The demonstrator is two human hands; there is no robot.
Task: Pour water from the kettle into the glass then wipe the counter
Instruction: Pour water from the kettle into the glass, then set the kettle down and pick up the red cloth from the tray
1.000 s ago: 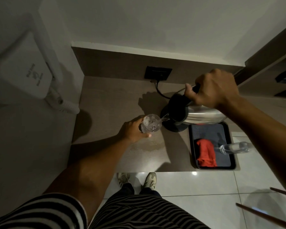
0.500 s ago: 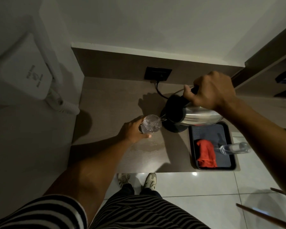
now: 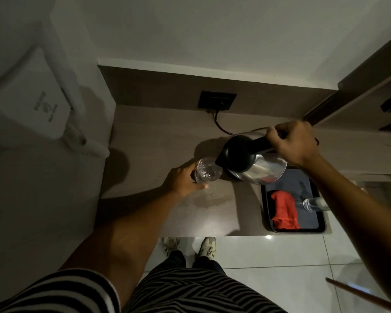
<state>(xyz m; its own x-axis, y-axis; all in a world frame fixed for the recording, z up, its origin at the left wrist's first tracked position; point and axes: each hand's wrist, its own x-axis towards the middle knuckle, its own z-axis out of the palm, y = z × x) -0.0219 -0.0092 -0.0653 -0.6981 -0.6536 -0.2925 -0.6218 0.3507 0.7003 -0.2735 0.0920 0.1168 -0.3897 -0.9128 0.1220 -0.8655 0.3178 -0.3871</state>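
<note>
My right hand [image 3: 291,143] grips the black handle of a steel kettle [image 3: 261,169] with a black lid, tilted so its spout sits just over the rim of a clear glass [image 3: 207,170]. The glass holds some water, and my left hand [image 3: 181,180] is wrapped around its left side, holding it just above the brown counter [image 3: 149,143]. A wet, shiny patch [image 3: 209,201] lies on the counter just in front of the glass. A red cloth [image 3: 283,210] lies folded on a black tray [image 3: 321,228] to the right.
A clear bottle [image 3: 312,204] lies on the tray, partly behind my right forearm. A black wall socket [image 3: 217,100] with the kettle's cord sits at the back. A white wall-mounted unit [image 3: 29,98] with a coiled cord hangs left. Shelves stand at right.
The kettle has tipped back toward upright and its spout has come closer to the glass rim. My left hand and the glass have stayed in place.
</note>
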